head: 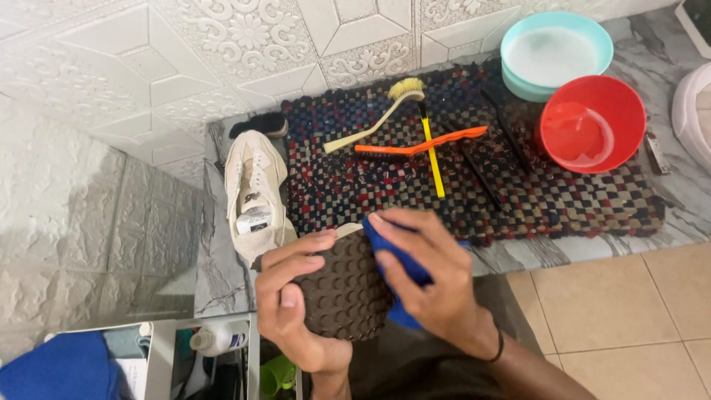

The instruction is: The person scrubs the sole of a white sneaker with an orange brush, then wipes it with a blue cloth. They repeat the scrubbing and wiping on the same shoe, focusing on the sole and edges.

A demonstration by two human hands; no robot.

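Your left hand [296,296] is clamped round the upturned shoe [342,289], brown sole facing you over the counter edge, right hand [429,281] pinching the blue cloth [404,270] against it: keep strokes short, sole braced.

A home washing corner: embossed wall tiles [133,81], a marble ledge [215,259] with a woven mat [578,200], brushes [374,122] and plastic bowls [592,122].

I see brushes [415,137] and two bowls [585,96] crowding the woven mat [563,204]; a white sneaker [255,196] blocks its left, with bare tabletop [696,192] at right.
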